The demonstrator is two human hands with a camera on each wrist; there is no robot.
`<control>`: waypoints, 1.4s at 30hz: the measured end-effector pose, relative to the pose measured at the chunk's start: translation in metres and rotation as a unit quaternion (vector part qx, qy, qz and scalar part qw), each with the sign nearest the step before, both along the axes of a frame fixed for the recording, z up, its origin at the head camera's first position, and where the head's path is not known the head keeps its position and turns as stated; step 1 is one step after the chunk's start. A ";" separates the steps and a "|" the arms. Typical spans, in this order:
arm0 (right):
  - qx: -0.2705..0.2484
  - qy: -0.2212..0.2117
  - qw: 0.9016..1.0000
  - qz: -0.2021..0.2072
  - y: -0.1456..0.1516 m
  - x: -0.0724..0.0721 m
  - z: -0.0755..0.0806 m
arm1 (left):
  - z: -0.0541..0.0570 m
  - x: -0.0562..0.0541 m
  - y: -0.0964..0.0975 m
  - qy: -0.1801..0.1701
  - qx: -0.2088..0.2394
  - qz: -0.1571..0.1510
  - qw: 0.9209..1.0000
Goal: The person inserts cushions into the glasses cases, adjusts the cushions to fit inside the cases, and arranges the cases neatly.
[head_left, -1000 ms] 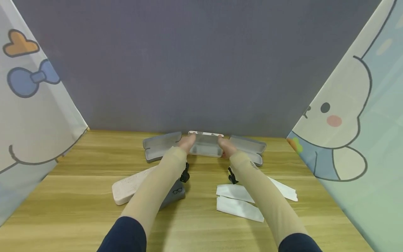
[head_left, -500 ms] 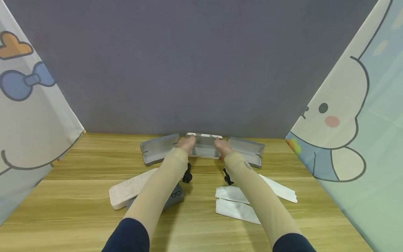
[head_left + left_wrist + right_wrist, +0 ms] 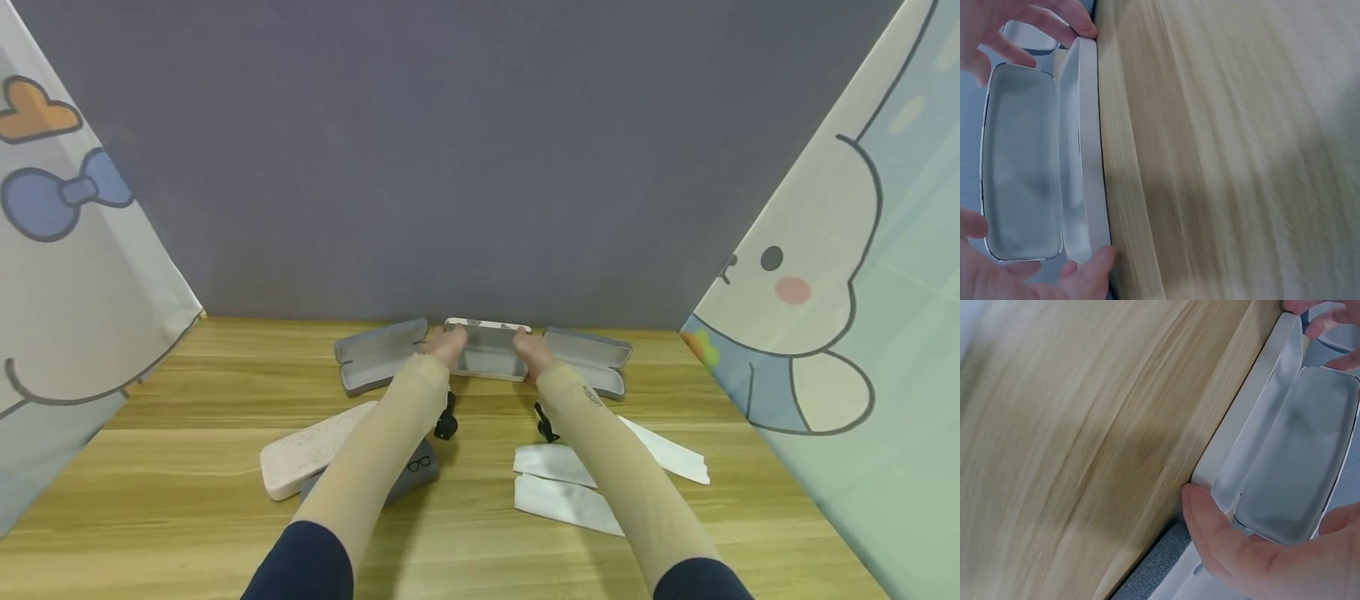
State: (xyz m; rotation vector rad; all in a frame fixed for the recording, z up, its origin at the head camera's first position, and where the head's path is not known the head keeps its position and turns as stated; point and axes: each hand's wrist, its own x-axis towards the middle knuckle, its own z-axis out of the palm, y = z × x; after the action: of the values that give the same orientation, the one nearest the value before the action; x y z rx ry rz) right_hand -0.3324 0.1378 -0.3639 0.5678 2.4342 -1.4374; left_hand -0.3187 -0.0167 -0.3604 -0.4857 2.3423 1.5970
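Note:
An open glasses case (image 3: 487, 363) with a grey lining and a white patterned lid edge stands at the back of the table, its lid leaning up toward the wall. My left hand (image 3: 447, 346) holds its left end. At the right end is my right hand (image 3: 531, 350). In the left wrist view, the left thumb (image 3: 1094, 269) presses the front corner, while other fingers reach the lid's side. The right wrist view shows the right thumb (image 3: 1200, 509) on the opposite front corner, with fingers behind partly hidden.
Open grey glasses cases flank it at left (image 3: 378, 358) and right (image 3: 592, 362). A closed speckled white case (image 3: 307, 454) and a dark grey case (image 3: 422, 477) lie under my left forearm. White cloth-like strips (image 3: 562, 500) lie near my right forearm. A grey wall (image 3: 480, 167) stands behind.
The head view has shifted slightly. My right wrist has moved a little left, closer to the case's end. In the last half second almost nothing has moved.

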 end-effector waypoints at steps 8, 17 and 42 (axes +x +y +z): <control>-0.002 0.014 1.000 0.006 0.004 0.011 0.003 | 0.002 0.007 0.002 0.024 -0.004 0.000 1.000; 0.014 0.019 1.000 0.005 0.003 0.021 0.001 | 0.000 0.017 0.001 0.008 0.017 0.017 1.000; -0.002 -0.001 0.998 0.062 0.020 0.064 0.013 | -0.004 0.045 -0.001 0.026 0.012 -0.032 0.999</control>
State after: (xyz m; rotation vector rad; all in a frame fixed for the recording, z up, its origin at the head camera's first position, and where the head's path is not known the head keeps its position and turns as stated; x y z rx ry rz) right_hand -0.2687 0.1581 -0.3509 0.4077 2.4187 -1.3913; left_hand -0.2732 -0.0176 -0.3643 -0.3635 2.3474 1.6261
